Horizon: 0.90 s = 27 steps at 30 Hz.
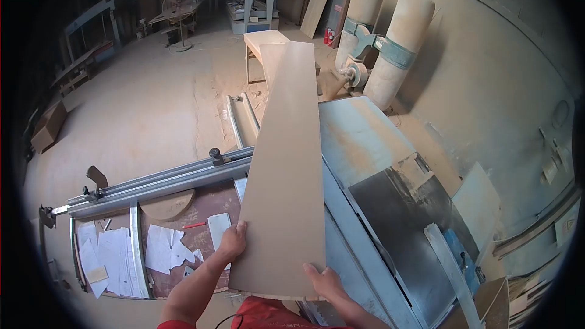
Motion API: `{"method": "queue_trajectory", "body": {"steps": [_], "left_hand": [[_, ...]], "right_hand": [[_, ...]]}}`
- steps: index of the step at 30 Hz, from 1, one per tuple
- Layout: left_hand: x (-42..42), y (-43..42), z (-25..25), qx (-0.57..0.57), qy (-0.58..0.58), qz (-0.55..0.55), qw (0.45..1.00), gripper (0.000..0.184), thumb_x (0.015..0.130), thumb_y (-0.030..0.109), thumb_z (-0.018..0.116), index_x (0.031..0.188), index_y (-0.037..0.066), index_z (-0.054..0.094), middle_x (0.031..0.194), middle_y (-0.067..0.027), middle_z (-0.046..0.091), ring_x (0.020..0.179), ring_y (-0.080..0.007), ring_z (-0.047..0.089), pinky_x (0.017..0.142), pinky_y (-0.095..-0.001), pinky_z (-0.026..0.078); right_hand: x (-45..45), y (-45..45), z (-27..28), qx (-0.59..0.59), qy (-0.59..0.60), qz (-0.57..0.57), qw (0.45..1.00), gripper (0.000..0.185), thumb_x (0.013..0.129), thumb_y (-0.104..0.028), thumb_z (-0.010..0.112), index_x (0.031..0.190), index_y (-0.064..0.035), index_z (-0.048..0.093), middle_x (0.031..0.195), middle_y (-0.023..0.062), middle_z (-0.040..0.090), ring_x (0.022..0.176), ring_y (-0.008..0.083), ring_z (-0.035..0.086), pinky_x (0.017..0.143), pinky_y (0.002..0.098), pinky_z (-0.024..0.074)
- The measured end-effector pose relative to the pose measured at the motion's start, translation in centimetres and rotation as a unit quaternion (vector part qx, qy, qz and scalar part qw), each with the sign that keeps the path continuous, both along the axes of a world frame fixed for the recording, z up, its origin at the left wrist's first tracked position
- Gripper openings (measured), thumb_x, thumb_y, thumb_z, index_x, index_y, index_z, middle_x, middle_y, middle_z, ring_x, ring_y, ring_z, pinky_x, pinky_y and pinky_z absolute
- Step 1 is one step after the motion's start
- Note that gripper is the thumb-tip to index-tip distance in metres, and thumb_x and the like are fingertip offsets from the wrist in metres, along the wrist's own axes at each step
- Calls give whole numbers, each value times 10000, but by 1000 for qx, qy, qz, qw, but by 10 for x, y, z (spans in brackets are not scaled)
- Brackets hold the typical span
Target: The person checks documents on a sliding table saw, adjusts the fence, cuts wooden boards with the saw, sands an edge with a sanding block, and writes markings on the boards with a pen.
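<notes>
A long brown board (286, 164) stretches away from my body, over the sliding part of a table saw (359, 250). My left hand (233, 240) grips the board's left edge near its close end. At the right near corner, my right hand (323, 280) holds the same board, with the thumb on its top face. The fingers under the board are hidden. Left of the board lie papers (164, 248), a red pencil (194, 225) and a metal fence (164, 176) with a black stop.
Two dust collector bags (405, 36) stand by the right wall. Beyond the board's far end is a wooden table (266, 38). A fan (179, 6) and a blue-and-white machine (261, 0) stand at the back. A cardboard box (50, 127) sits on the floor at left.
</notes>
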State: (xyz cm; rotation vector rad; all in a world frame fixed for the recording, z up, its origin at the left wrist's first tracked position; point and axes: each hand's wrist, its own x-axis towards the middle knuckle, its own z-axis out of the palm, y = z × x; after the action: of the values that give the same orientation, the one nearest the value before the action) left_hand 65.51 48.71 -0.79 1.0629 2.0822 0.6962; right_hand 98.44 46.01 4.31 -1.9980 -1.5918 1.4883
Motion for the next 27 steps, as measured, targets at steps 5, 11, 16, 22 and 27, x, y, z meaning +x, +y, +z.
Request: {"method": "queue_trajectory", "body": {"steps": [5,11,16,22,27], "left_hand": [[42,-131,20,10,-26,-10,1000,732,1130,542,412,1211,-136,678,1165,-403,704,1210,-546,659,1048,-544,495],[59,-275,45,16,-41,-25,999,762,1092,588,497,1195,-143,684,1155,-382,719,1191,-506,689,1028,-513,517],[41,-358,55,20,-14,-43,999,800,1079,626,497,1221,-139,682,1180,-376,718,1201,-506,683,1038,-517,516],[4,-435,70,5,-13,-47,999,793,1082,627,482,1265,-120,673,1203,-369,715,1229,-505,668,1058,-526,507],[-48,-485,47,4,4,-72,997,768,1078,620,496,1288,-98,667,1226,-361,712,1233,-496,668,1071,-525,507]], "right_hand": [[45,-131,-16,6,-63,-17,998,824,928,-698,659,1126,93,774,1049,325,773,1055,432,769,936,476,578],[54,-283,25,-9,-38,-24,999,933,895,-752,640,1136,142,749,1095,369,753,1132,469,742,996,481,564],[39,-378,34,57,-36,-28,997,901,902,-746,637,1079,127,770,1042,361,761,1097,470,752,981,479,571],[-5,-464,40,29,-49,-53,997,846,924,-698,643,1124,114,764,1085,338,767,1135,446,746,999,471,563],[-60,-532,-4,16,-57,-88,994,789,960,-645,645,1206,98,745,1152,303,772,1180,412,739,1014,457,551]]}}
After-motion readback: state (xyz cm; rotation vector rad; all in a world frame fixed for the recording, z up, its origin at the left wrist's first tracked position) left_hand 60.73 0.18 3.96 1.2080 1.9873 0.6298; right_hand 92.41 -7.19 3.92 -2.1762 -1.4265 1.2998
